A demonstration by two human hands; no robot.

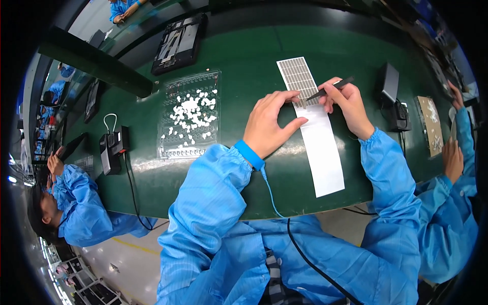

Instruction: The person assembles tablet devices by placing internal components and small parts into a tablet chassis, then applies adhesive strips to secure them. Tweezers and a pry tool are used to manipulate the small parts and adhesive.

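Tweezers (pixel 319 93) sit pinched in my right hand (pixel 351 105), upper right of centre; my spread left hand (pixel 268 123) touches the gridded sheet (pixel 296 74).

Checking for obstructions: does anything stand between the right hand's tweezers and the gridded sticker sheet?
Nothing visible: the right hand points the black tweezers at the gridded sticker sheet, with the left hand left of their tip.

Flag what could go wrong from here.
The dark pointed tool in the right hand has its tip at the gridded part of the pale strip, so a slip might scratch it. The left sleeve is close to the clear tray; a bump could scatter its loose white pieces. The blue wrist cord might snag.
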